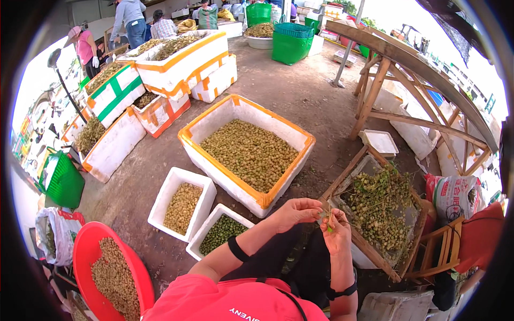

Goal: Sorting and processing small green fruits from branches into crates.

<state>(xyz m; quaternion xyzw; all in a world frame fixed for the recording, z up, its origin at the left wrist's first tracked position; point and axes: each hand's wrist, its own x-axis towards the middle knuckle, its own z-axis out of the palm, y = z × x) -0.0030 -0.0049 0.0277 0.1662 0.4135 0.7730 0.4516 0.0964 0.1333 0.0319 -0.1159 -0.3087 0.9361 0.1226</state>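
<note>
My left hand (299, 212) and my right hand (337, 232) meet in front of my lap, over the left edge of a wood-framed tray (384, 266). Between them is a small sprig (327, 215) with a pale husk and a bit of green leaf. The fingers of both hands are pinched on it. On the tray lies a heap of leafy stems with small husked fruits (383, 206). Left of my hands, a small white foam box (247, 218) holds green round fruits (222, 234). Beside it another white foam box (174, 176) contains pale tan husked fruits (183, 208).
Ahead stands a large orange-taped foam box (195, 144) of yellowish fruits. A red tub (85, 235) sits at lower left. Stacked foam boxes (176, 67) fill the far left, with people (128, 21) behind. A wooden trestle (375, 99) and small white tray (381, 142) are on the right.
</note>
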